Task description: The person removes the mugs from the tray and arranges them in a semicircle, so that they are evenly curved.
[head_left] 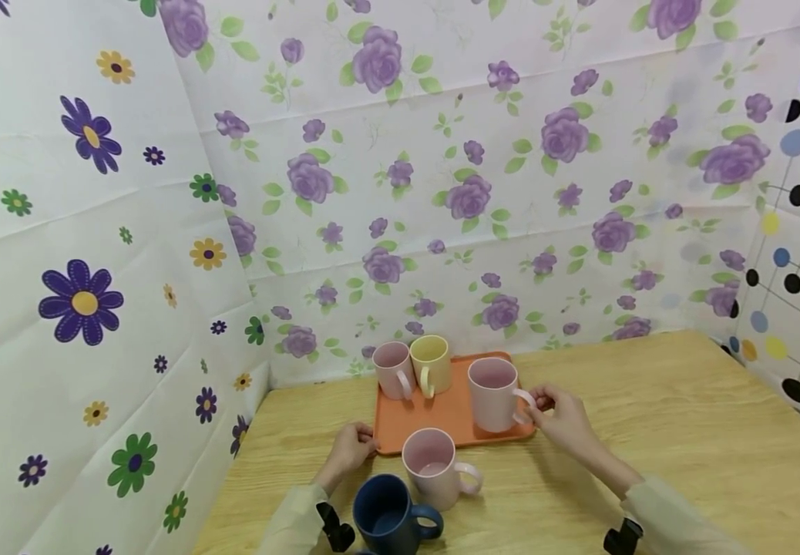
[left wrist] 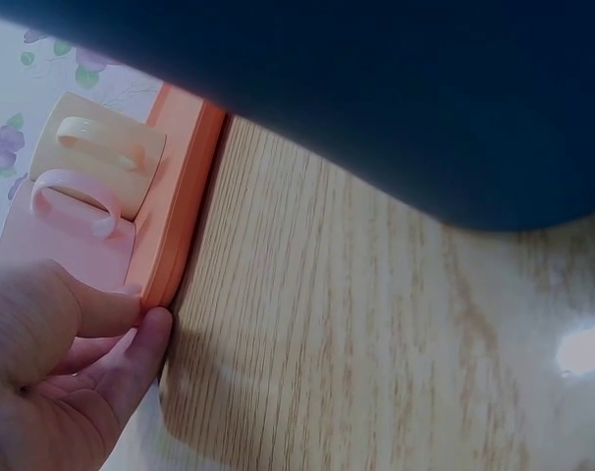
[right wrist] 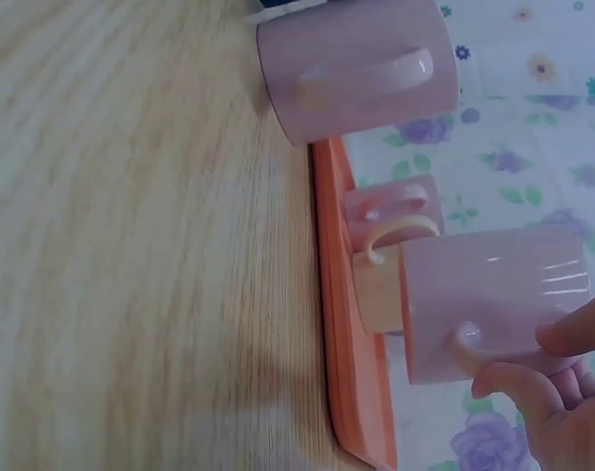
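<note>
Two grips: my left hand pinches the orange tray at its near-left corner, seemingly steadying it, and my right hand the pink mug at the tray's right, by its handle.

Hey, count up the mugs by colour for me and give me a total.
Pink: 3 (rear pink mug, held pink mug, front pink mug)
Yellow: 1 (yellow mug)
Blue: 1 (blue mug)
Total: 5

A blue sliver at the head view's bottom edge is too small to identify, so uncounted.
</note>
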Demonstrator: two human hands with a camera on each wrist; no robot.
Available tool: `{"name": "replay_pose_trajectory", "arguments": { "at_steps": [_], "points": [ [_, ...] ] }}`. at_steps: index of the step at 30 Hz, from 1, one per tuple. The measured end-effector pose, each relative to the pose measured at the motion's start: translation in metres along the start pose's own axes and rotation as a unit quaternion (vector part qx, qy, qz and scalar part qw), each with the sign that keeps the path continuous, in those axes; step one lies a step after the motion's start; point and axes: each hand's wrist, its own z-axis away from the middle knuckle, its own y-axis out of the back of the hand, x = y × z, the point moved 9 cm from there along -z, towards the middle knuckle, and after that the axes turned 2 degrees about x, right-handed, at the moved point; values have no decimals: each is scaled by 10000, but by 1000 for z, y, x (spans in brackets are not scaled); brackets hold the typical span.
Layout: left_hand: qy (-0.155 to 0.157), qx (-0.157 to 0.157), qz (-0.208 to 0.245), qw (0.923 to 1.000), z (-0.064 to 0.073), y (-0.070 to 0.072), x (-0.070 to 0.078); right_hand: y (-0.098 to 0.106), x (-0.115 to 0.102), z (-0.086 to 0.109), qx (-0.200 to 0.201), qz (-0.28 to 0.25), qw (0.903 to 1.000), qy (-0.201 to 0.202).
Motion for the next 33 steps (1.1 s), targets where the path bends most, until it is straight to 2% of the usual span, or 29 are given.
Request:
{"name": "replay_pose_trajectory", "arguments": {
  "at_steps": [10,18,22,28,33],
  "points": [
    [-27,-49,-14,10000,-2,-1,-2,3,-6,22,-367,-34,9991,210],
    [-13,-46,-46,10000,0,0,-1,1,-6,36,-838,-407,9954,234],
    [-44,-14,-28,10000,1,2,1,2,-8,41,-907,-311,9950,277],
    [-91,35,-112,9999,2,2,1,1,-12,52,-1148,-444,9917,373],
    [-201,40,-156,9997,3,1,2,3,-11,61,-1134,-329,9919,467]
  ]
}}
